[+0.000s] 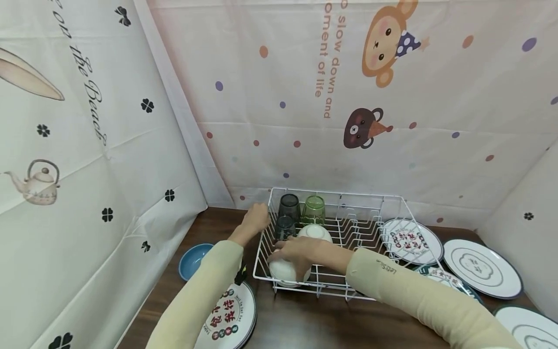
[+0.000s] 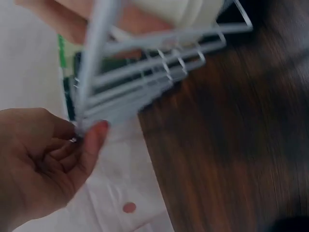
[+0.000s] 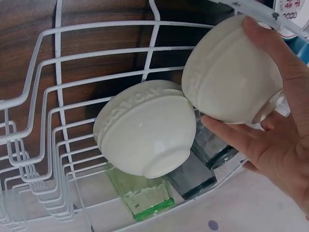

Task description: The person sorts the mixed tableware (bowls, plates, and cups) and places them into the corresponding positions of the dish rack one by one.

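A white wire dish rack [image 1: 394,197] stands on the brown table. At its left side, my left hand [image 1: 256,220] pinches the wire rim between thumb and fingers, as the left wrist view shows. My right hand [image 1: 301,249] grips a white bowl [image 3: 234,72], turned upside down in the rack's front left corner, thumb on one side and fingers on the other. Right behind it lies a second upturned white bowl [image 3: 149,128] with a raised band. Farther back are a green glass [image 1: 314,211], a dark glass [image 1: 289,206] and a shorter dark glass [image 1: 285,227].
On the left are a blue bowl [image 1: 189,259] and a stack of printed plates [image 1: 241,310], partly behind the left sleeve. Several plates lie to the right, among them a white plate [image 1: 501,274] with a dark rim. Printed cloth [image 1: 279,72] hangs behind the table.
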Action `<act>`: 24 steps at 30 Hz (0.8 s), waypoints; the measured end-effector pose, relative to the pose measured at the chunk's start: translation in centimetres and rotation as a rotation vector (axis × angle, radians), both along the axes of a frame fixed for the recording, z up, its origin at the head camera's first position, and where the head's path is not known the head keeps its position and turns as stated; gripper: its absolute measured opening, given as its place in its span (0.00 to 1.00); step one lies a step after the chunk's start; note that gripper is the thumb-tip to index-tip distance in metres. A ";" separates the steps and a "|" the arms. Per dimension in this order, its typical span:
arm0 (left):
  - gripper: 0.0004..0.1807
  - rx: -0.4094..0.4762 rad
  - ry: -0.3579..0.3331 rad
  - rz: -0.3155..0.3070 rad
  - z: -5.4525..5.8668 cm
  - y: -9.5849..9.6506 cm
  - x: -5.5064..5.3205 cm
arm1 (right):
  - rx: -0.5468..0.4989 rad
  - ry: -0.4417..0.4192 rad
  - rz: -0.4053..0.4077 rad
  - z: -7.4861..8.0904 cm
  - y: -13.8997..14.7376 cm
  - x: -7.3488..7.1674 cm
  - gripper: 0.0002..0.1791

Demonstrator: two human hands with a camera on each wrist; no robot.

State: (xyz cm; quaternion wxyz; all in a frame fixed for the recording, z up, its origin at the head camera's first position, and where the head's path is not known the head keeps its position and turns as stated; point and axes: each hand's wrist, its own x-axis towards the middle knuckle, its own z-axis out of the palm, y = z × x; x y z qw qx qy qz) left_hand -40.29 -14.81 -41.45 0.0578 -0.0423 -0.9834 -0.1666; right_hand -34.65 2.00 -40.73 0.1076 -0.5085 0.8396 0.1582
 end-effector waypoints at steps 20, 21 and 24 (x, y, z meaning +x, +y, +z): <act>0.15 -0.219 0.183 0.020 -3.5 0.5 0.5 | -0.008 -0.013 0.061 -1.4 -0.1 0.3 0.47; 0.15 -0.212 0.182 0.021 -3.6 0.5 0.5 | -0.013 -0.010 0.059 -1.5 0.0 0.3 0.47; 0.13 -0.211 0.194 0.019 -3.7 0.5 0.5 | -0.024 0.006 0.051 -1.6 0.1 0.4 0.48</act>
